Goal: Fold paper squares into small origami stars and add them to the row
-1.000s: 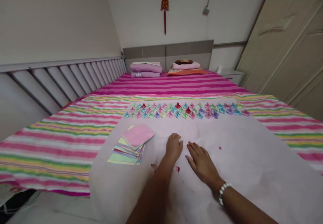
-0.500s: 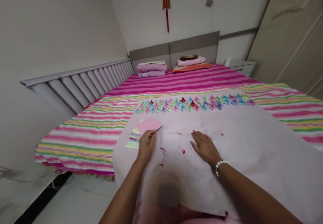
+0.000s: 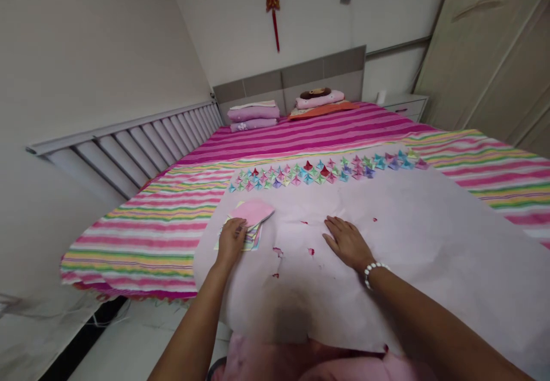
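My left hand (image 3: 232,239) rests on a stack of coloured paper squares (image 3: 252,220) with a pink sheet on top, its fingers curled over the near edge of the stack. My right hand (image 3: 347,242) lies flat and open on the large pale pink paper sheet (image 3: 412,238) that covers the bed; a white bead bracelet is on its wrist. Rows of small folded paper shapes (image 3: 322,170) in several colours run along the sheet's far edge.
Small red paper scraps (image 3: 278,251) lie between my hands. The striped bedspread (image 3: 154,226) extends left and right. Folded pink bedding (image 3: 253,116) and a pillow (image 3: 322,99) sit at the headboard. A slatted rail (image 3: 129,146) runs along the left wall, a wardrobe door (image 3: 494,54) on the right.
My left hand has moved left from the middle of the sheet onto the paper stack. My right hand has stayed flat on the sheet. The camera has shifted left and back.
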A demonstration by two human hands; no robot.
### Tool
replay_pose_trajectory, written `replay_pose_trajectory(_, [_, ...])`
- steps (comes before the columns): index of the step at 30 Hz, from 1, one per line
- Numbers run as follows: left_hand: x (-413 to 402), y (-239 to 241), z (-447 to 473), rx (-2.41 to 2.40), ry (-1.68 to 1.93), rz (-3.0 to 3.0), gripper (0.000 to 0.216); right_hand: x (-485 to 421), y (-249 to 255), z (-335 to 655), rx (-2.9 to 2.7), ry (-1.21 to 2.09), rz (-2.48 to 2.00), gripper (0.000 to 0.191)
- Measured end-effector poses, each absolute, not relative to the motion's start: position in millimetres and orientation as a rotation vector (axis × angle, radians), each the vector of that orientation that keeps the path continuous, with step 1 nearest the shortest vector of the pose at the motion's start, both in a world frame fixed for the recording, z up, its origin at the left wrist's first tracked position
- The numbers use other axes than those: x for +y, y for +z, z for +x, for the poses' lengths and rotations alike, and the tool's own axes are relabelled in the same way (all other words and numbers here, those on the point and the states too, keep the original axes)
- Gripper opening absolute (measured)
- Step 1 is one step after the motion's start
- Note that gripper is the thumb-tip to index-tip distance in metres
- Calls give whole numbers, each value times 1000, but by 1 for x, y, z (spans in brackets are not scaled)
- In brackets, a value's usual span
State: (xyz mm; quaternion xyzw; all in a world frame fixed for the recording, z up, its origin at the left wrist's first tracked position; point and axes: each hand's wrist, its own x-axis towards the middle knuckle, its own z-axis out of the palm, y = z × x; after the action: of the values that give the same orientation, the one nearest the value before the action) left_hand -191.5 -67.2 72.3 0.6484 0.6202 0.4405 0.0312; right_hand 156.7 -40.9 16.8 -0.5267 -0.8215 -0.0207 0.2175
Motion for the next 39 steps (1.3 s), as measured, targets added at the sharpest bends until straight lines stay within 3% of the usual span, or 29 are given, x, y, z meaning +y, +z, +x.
replay_pose_trajectory(5, [-57,74,-194,1929,1259,2024,13,-41,17,156,-2274,-75,-1469,47])
replay_pose_trajectory(13, [-72,85,-201,2066,1358,1818,22,-41,16,158,-2263,-90,-1444,47])
replay_pose_trajectory(20, [-73,89,-201,2196,1442,1766,10,-40,15,157,-2257,-78,-1438,47])
replay_pose_trajectory(27, [-70,83,-203,1982,1238,2075,21,-40,16,157,-2259,-83,-1450,47])
replay_pose_trajectory(39, [-64,82,-206,1850,1013,2237,17,-39,13,158,-2255,-95,-1432,47])
